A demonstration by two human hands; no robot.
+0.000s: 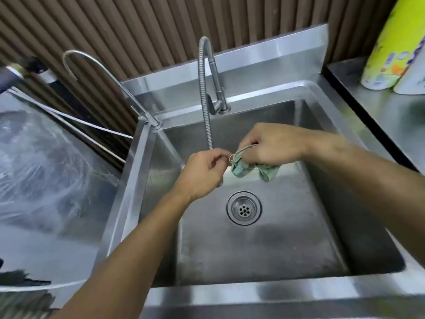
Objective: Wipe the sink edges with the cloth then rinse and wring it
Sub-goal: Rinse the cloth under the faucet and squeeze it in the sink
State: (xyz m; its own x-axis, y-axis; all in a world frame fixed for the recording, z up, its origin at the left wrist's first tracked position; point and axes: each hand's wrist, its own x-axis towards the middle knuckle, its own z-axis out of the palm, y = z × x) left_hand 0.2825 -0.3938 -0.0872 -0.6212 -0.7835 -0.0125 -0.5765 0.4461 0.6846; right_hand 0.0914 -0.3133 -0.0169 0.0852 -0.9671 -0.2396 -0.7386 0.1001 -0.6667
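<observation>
While your right hand [273,146] has its fingers curled around the bunched green cloth [253,168], your left hand [202,173] pinches narrow at the cloth's near corner, thumb and forefinger on what looks like a small loop or thread; too small to tell which. Cloth hangs over the sink [264,293] basin, toward the back edge, just below and right of the hose tip [210,147], above the drain [243,208]. Two lobes droop under your right palm.

Handling, as a judgement: light, soft, limp, no stiffness, probably damp, so it will sag and slide if you hold only a corner. Not fragile. Take it by the bulk, one fist at each end of the bunch, for wringing; the pinch is fine for spreading it under the hose. No water seen running from the hose. Tap lever [212,104] sits at the back rim. Basin looks dull and wet, likely slippery.
</observation>
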